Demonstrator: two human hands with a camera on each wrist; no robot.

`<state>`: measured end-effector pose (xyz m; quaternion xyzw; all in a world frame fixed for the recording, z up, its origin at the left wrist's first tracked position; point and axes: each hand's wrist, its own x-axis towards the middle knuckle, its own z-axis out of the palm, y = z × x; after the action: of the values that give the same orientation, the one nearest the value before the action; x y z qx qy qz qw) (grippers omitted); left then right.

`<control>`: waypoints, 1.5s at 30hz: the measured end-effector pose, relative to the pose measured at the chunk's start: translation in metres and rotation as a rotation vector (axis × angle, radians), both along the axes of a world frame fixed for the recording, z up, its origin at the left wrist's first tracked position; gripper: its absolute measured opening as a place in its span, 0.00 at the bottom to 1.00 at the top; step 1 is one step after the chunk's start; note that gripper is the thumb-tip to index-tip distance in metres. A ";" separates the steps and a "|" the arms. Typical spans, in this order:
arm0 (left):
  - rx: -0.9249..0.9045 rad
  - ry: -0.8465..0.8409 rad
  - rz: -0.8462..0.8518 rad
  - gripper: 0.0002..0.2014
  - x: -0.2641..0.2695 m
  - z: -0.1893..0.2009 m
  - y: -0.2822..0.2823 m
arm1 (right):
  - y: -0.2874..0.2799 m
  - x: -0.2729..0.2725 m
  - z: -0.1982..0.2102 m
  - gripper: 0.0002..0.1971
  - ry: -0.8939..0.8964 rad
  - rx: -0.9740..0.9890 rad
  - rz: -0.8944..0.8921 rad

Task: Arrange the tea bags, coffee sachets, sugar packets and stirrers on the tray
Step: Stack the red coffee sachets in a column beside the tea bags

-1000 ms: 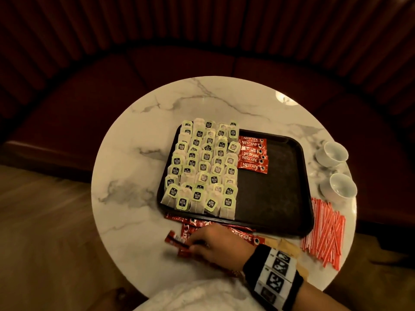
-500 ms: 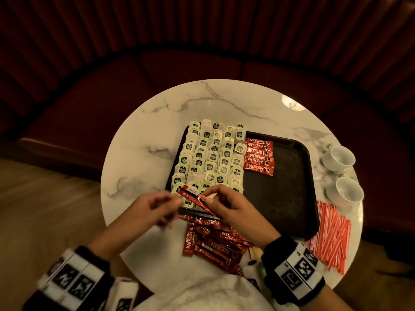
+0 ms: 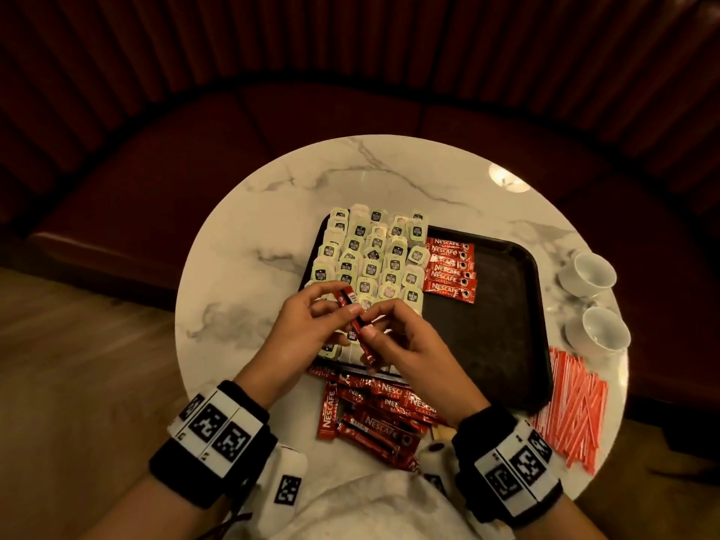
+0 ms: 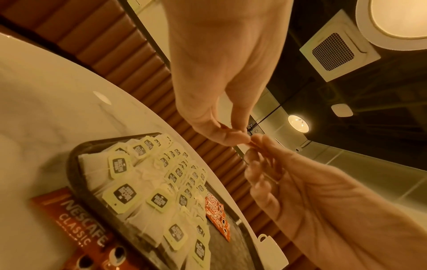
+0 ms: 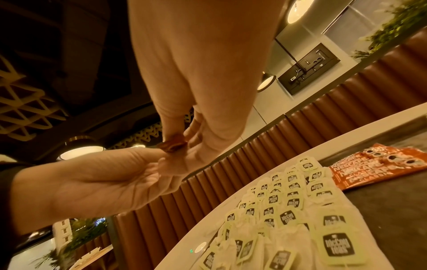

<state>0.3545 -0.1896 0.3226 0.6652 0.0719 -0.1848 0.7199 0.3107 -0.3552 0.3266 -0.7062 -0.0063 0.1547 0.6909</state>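
Note:
Both hands hold a red coffee sachet [image 3: 357,331] edge-on above the near rows of tea bags [image 3: 370,259] on the black tray [image 3: 487,325]. My left hand [image 3: 343,302] pinches its far end and my right hand [image 3: 372,321] pinches its middle. In the right wrist view, the sachet [image 5: 173,145] shows between the fingertips of my right hand [image 5: 177,140]. The left wrist view shows my left hand [image 4: 245,138] pinched, with the sachet mostly hidden. A short row of coffee sachets [image 3: 450,270] lies on the tray beside the tea bags.
A loose pile of coffee sachets [image 3: 374,418] lies on the marble table [image 3: 253,228] in front of the tray. Red-and-white stirrers [image 3: 572,407] are spread at the right edge. Two white cups [image 3: 588,274] [image 3: 598,331] stand right of the tray. The tray's right half is bare.
A second ago only my right hand was in view, on the loose pile. It lifted a sachet, my left hand came in and took hold, and both now hold it over the tea bags.

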 end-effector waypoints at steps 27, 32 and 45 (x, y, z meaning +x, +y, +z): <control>-0.385 0.237 -0.081 0.08 0.001 0.012 -0.012 | -0.019 0.029 0.002 0.14 -0.239 -0.193 -0.060; -0.330 0.289 -0.163 0.17 0.001 0.010 -0.003 | -0.026 0.029 0.003 0.11 -0.212 -0.312 -0.041; -0.149 0.113 -0.015 0.10 -0.004 -0.006 -0.023 | -0.035 0.015 -0.014 0.16 0.075 0.144 -0.317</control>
<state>0.3501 -0.2130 0.3164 0.5986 0.0935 -0.2323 0.7609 0.3261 -0.3901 0.3131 -0.6409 0.1198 0.0691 0.7551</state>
